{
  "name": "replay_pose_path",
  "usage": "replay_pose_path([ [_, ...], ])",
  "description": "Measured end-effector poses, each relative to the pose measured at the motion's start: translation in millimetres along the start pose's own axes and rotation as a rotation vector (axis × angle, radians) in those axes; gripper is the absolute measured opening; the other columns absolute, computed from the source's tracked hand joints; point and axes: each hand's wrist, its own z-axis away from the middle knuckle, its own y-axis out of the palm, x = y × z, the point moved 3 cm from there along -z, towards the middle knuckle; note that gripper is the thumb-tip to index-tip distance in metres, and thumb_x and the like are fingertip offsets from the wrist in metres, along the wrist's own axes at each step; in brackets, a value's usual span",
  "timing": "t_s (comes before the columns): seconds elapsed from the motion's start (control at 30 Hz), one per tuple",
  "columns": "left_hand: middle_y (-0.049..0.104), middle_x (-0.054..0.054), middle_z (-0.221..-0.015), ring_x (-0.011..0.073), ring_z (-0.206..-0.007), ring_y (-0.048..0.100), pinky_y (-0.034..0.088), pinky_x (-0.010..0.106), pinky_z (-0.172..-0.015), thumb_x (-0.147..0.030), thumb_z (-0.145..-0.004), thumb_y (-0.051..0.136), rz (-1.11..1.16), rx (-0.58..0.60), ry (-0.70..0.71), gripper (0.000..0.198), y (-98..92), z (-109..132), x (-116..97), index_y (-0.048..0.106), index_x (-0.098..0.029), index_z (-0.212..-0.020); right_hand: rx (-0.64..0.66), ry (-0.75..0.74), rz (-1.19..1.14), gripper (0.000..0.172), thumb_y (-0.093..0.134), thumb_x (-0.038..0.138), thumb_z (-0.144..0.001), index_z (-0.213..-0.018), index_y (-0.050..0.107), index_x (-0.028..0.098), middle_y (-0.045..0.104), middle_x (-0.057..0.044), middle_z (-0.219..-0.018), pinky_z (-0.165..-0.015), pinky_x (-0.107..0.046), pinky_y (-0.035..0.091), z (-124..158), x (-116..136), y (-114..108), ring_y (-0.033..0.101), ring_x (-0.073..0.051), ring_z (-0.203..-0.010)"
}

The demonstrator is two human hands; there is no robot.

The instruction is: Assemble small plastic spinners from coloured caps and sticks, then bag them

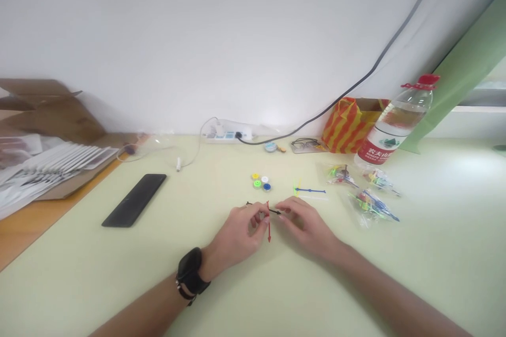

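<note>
My left hand (247,229) is closed, its thumb and forefinger pinching a thin red plastic arrow (269,231) that points toward me. A black plastic arrow (274,211) crosses the red one, and its middle is hidden behind my left fingers. At the black arrow's tip, the thumb and forefinger of my right hand (306,224) close around it. Just beyond my hands lie several small round discs: yellow (255,176), white (264,179), green (257,184) and blue (267,187). A blue arrow (311,190) rests beside yellow and clear strips.
Small clear bags of colourful plastic parts (371,205) lie at right, near a water bottle (395,126) and a striped bag (343,126). A black phone-like slab (134,200) lies at left, by a cardboard box (51,110). A power strip (225,134) stands against the wall.
</note>
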Motion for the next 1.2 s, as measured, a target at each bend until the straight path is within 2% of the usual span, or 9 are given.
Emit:
replay_pose_path([
  [0.2,0.072,0.000,-0.083,0.0150,-0.072,0.064,0.049,0.026,-0.070,-0.022,-0.096,0.054,0.041,-0.001,0.011,0.016,-0.6,-1.4,-0.5,0.068,-0.022,-0.105,0.005,0.021,0.010,0.016,0.058,0.020,-0.097,-0.102,0.071,0.025,0.072,-0.005,-0.097,-0.080,-0.034,0.052,-2.3,-6.4,4.9,0.066,-0.021,-0.089],
  [0.33,0.072,-0.001,-0.081,0.0145,-0.070,0.064,0.050,0.026,-0.067,-0.023,-0.097,0.055,0.082,0.005,-0.005,0.015,0.8,-0.2,-1.7,0.069,-0.022,-0.102,0.014,0.039,-0.010,0.015,0.060,0.022,-0.096,-0.102,0.072,0.026,0.073,-0.004,-0.096,-0.078,-0.033,0.052,-3.6,-7.5,4.0,0.067,-0.020,-0.087],
  [0.47,0.075,0.001,-0.091,0.0158,-0.079,0.068,0.054,0.028,-0.076,-0.024,-0.097,0.058,0.166,-0.023,0.008,0.015,1.2,-0.3,-1.9,0.071,-0.023,-0.105,-0.006,0.016,0.027,0.016,0.058,0.015,-0.093,-0.098,0.071,0.025,0.073,-0.003,-0.094,-0.078,-0.032,0.051,-3.4,-5.3,-1.5,0.067,-0.019,-0.085],
  [0.6,0.076,0.006,-0.103,0.0195,-0.093,0.072,0.057,0.032,-0.088,-0.028,-0.095,0.065,0.375,-0.114,-0.005,0.016,-5.6,-4.3,2.0,0.071,-0.021,-0.108,-0.010,0.000,0.075,0.015,0.057,0.013,-0.092,-0.094,0.068,0.023,0.072,-0.003,-0.090,-0.075,-0.031,0.051,-2.6,-3.8,-7.2,0.066,-0.018,-0.081],
  [0.77,0.076,0.007,-0.096,0.0200,-0.091,0.072,0.059,0.033,-0.087,-0.032,-0.090,0.074,0.651,-0.173,-0.091,0.021,-15.9,-10.9,6.8,0.069,-0.018,-0.105,-0.049,-0.070,0.144,0.016,0.061,0.019,-0.092,-0.106,0.067,0.024,0.073,-0.005,-0.099,-0.083,-0.035,0.053,-1.1,-2.4,-11.4,0.068,-0.021,-0.090],
  [0.97,0.076,0.008,-0.102,0.0198,-0.090,0.072,0.059,0.033,-0.086,-0.033,-0.089,0.075,0.721,-0.064,-0.134,0.022,-16.9,-12.6,4.9,0.070,-0.017,-0.103,-0.173,-0.146,0.061,0.037,0.055,0.025,-0.098,-0.135,0.055,0.027,0.067,-0.004,-0.094,-0.082,-0.035,0.054,1.1,7.1,-13.3,0.063,-0.019,-0.083],
  [1.1,0.075,0.008,-0.100,0.0198,-0.092,0.072,0.058,0.033,-0.086,-0.032,-0.087,0.078,0.724,-0.052,-0.113,0.020,-18.1,-11.5,3.0,0.071,-0.016,-0.098,-0.122,-0.090,-0.133,0.063,0.054,0.030,-0.100,-0.157,0.028,0.030,0.063,-0.003,-0.095,-0.076,-0.034,0.053,1.4,19.4,-8.0,0.059,-0.017,-0.074],
  [1.17,0.075,0.007,-0.097,0.0202,-0.091,0.072,0.058,0.033,-0.086,-0.033,-0.086,0.079,0.727,-0.043,-0.108,0.021,-18.0,-11.1,1.9,0.071,-0.016,-0.097,-0.112,-0.040,-0.242,0.075,0.055,0.034,-0.099,-0.162,0.013,0.031,0.062,-0.002,-0.098,-0.074,-0.034,0.052,0.9,24.4,-5.9,0.058,-0.016,-0.073],
  [1.2,0.075,0.008,-0.097,0.0206,-0.091,0.072,0.059,0.034,-0.086,-0.033,-0.086,0.079,0.729,-0.039,-0.107,0.022,-17.9,-11.1,1.4,0.071,-0.016,-0.097,-0.118,-0.016,-0.290,0.077,0.056,0.035,-0.099,-0.161,0.012,0.032,0.062,-0.003,-0.100,-0.074,-0.034,0.052,0.6,25.8,-5.6,0.058,-0.016,-0.074],
])
